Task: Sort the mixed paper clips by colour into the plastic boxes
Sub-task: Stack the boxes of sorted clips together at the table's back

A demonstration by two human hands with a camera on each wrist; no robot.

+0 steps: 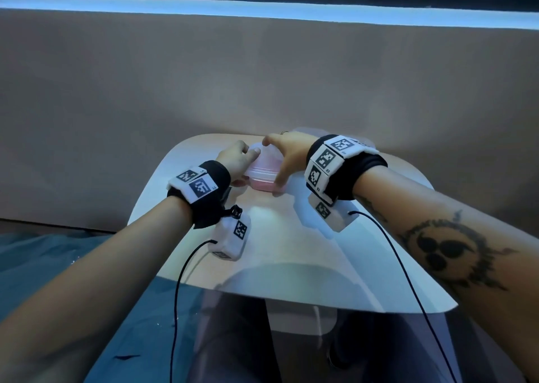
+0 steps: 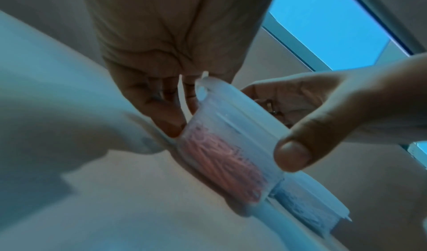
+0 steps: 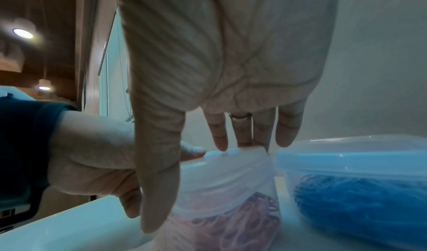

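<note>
Both hands (image 1: 239,158) (image 1: 284,155) around lidded pink-clip box (image 1: 264,175), table's (image 1: 291,251) far edge.

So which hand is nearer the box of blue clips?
The right hand: its fingers reach the pink box's lid right beside the blue box. The left hand grips the pink box's far side.
</note>
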